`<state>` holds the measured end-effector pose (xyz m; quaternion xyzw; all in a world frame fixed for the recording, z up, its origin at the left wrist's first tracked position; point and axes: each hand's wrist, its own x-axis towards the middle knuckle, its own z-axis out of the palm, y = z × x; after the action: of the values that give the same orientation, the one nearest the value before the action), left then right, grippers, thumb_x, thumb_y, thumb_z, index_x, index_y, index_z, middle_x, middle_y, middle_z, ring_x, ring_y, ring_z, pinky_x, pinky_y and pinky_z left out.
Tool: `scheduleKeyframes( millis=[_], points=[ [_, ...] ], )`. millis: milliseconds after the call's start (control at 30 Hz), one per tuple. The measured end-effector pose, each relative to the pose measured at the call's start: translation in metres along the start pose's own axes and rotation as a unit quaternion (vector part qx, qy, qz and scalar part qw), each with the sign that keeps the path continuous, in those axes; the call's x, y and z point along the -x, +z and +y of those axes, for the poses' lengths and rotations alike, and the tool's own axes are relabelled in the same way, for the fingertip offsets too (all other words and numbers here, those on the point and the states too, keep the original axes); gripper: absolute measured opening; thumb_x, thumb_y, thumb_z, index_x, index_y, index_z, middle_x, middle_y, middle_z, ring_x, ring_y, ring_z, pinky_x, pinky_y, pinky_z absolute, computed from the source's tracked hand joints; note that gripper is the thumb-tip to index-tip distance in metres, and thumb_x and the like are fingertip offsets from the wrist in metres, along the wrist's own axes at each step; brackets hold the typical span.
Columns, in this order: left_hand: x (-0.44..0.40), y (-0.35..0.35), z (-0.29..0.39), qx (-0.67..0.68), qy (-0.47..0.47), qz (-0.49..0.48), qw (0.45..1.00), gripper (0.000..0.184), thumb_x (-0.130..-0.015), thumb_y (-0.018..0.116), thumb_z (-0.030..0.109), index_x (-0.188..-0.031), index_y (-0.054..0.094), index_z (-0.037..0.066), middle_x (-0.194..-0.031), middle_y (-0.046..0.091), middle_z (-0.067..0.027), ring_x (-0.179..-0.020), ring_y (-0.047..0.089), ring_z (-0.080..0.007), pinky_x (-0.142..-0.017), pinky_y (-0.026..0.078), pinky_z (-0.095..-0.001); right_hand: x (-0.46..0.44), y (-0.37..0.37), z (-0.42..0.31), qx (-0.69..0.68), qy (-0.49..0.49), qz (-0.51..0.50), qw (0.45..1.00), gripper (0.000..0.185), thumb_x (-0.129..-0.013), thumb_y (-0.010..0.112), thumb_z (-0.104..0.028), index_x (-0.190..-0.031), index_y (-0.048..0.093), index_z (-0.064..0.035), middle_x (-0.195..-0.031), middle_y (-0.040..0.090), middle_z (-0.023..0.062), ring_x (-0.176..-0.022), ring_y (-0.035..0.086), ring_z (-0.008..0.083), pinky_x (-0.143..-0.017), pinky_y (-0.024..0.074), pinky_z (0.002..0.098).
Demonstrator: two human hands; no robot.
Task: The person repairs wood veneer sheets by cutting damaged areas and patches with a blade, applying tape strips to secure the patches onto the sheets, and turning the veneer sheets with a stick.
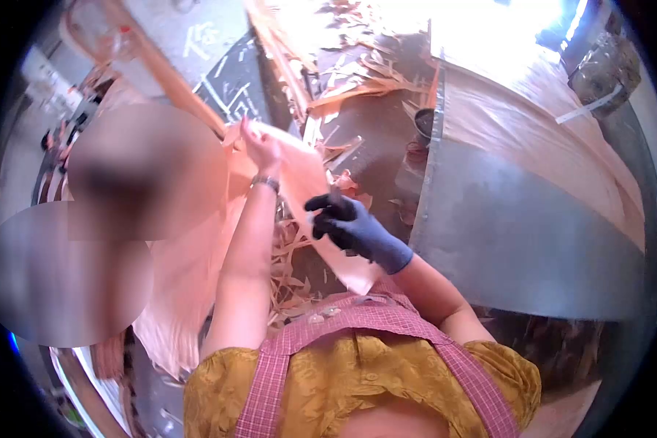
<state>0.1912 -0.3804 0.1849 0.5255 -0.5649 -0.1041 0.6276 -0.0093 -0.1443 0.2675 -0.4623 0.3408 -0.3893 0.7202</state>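
My left hand (pixel 261 148) is bare, with a band round the wrist, and closes on the upper part of a thin, pale orange sheet (pixel 304 169). The sheet slopes down towards my apron, its lower end near my waist. Over its right edge is my right hand (pixel 347 223), in a blue-grey glove with black fingers. Those fingers are curled, and a small dark piece shows at their top; blur hides what it is.
Shavings and strips (pixel 376 69) litter the floor ahead. Large pale orange sheets (pixel 190 270) hang or lie on the left, beside blurred patches. To my right stands a grey metal-topped table (pixel 518 226), partly covered by a pale cloth-like sheet (pixel 504 117). A dark cup (pixel 425 123) is by its edge.
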Motion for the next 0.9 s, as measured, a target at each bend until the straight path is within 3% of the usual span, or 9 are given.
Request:
scheduleKeyframes(
  millis=[100, 200, 300, 433, 500, 600, 633, 800, 900],
  points=[
    [-0.033, 0.106, -0.003, 0.034, 0.029, -0.012, 0.999, 0.071, -0.076, 0.046, -0.014, -0.144, 0.033, 0.002, -0.142, 0.042, -0.0233, -0.133, 0.043, -0.0365, -0.111, 0.037, -0.0388, -0.077, 0.016, 0.019, -0.117, -0.146, 0.059, 0.981, 0.029, -0.086, 0.073, -0.018, -0.108, 0.057, -0.0055, -0.081, 0.06, -0.0021, -0.068, 0.057, 0.0069, -0.056, 0.0454, 0.022],
    [-0.051, 0.185, -0.01, 0.081, 0.039, -0.044, 0.995, 0.066, -0.078, 0.049, -0.013, -0.141, 0.037, 0.0, -0.139, 0.045, -0.0241, -0.129, 0.047, -0.0367, -0.111, 0.037, -0.0395, -0.145, -0.016, 0.02, 0.14, -0.094, 0.158, 0.973, 0.048, -0.078, 0.083, -0.033, -0.092, 0.047, -0.0044, -0.081, 0.059, 0.005, -0.074, 0.061, 0.0169, -0.065, 0.049, 0.0319],
    [-0.085, 0.271, -0.089, 0.111, 0.037, -0.061, 0.991, 0.064, -0.079, 0.054, -0.011, -0.14, 0.04, 0.0, -0.136, 0.049, -0.0181, -0.125, 0.048, -0.0276, -0.107, 0.039, -0.036, -0.191, -0.065, 0.003, 0.297, -0.194, 0.296, 0.887, 0.052, -0.075, 0.084, -0.038, -0.093, 0.05, -0.0041, -0.079, 0.059, 0.0109, -0.071, 0.06, 0.0253, -0.066, 0.0492, 0.0377],
    [-0.163, 0.309, -0.092, 0.172, -0.21, -0.231, 0.934, 0.067, -0.077, 0.055, -0.011, -0.141, 0.04, 0.003, -0.128, 0.055, -0.0114, -0.108, 0.058, -0.0188, -0.087, 0.052, -0.029, -0.254, -0.156, 0.016, 0.263, -0.189, 0.355, 0.877, 0.049, -0.077, 0.082, -0.038, -0.096, 0.054, -0.0027, -0.086, 0.061, 0.0155, -0.078, 0.061, 0.0303, -0.072, 0.0495, 0.0401],
    [-0.221, 0.331, -0.108, -0.02, -0.075, -0.264, 0.961, 0.07, -0.076, 0.053, -0.011, -0.143, 0.041, 0.005, -0.116, 0.061, -0.009, -0.096, 0.062, -0.0177, -0.075, 0.053, -0.0273, -0.272, -0.202, 0.022, 0.219, -0.203, 0.412, 0.861, 0.039, -0.083, 0.076, -0.031, -0.097, 0.058, 0.0001, -0.086, 0.062, 0.0154, -0.074, 0.061, 0.0255, -0.07, 0.0494, 0.0386],
    [-0.298, 0.395, -0.15, -0.097, 0.026, -0.182, 0.978, 0.065, -0.076, 0.05, -0.008, -0.139, 0.047, 0.006, -0.134, 0.054, -0.0208, -0.113, 0.06, -0.029, -0.093, 0.049, -0.0358, -0.294, -0.269, 0.025, 0.095, -0.255, 0.478, 0.835, 0.025, -0.091, 0.068, -0.021, -0.096, 0.06, 0.0018, -0.082, 0.062, 0.0096, -0.07, 0.059, 0.0145, -0.064, 0.05, 0.0329],
    [-0.317, 0.42, -0.16, -0.117, 0.13, -0.127, 0.976, 0.065, -0.077, 0.048, -0.009, -0.14, 0.046, 0.007, -0.135, 0.054, -0.0202, -0.113, 0.06, -0.0301, -0.094, 0.049, -0.0356, -0.283, -0.293, 0.005, 0.098, -0.127, 0.482, 0.861, 0.021, -0.092, 0.066, -0.019, -0.099, 0.061, 0.0003, -0.081, 0.063, 0.0049, -0.07, 0.058, 0.0113, -0.063, 0.0499, 0.0289],
    [-0.396, 0.577, -0.207, -0.028, 0.117, -0.196, 0.973, 0.069, -0.079, 0.042, -0.013, -0.143, 0.043, 0.013, -0.138, 0.052, -0.0203, -0.122, 0.055, -0.0345, -0.103, 0.043, -0.0398, -0.299, -0.426, -0.004, 0.035, -0.105, 0.536, 0.837, 0.017, -0.095, 0.059, -0.017, -0.102, 0.063, -0.0022, -0.082, 0.063, 0.0038, -0.067, 0.058, 0.01, -0.061, 0.0489, 0.0274],
    [-0.414, 0.695, -0.219, -0.03, 0.192, -0.23, 0.953, 0.063, -0.083, 0.039, -0.012, -0.142, 0.044, 0.012, -0.132, 0.056, -0.0211, -0.123, 0.053, -0.0353, -0.102, 0.043, -0.042, -0.318, -0.516, -0.022, 0.08, -0.065, 0.615, 0.782, 0.017, -0.095, 0.058, -0.018, -0.102, 0.062, -0.0035, -0.083, 0.063, 0.0037, -0.068, 0.057, 0.0097, -0.06, 0.049, 0.0274]
  ],
)
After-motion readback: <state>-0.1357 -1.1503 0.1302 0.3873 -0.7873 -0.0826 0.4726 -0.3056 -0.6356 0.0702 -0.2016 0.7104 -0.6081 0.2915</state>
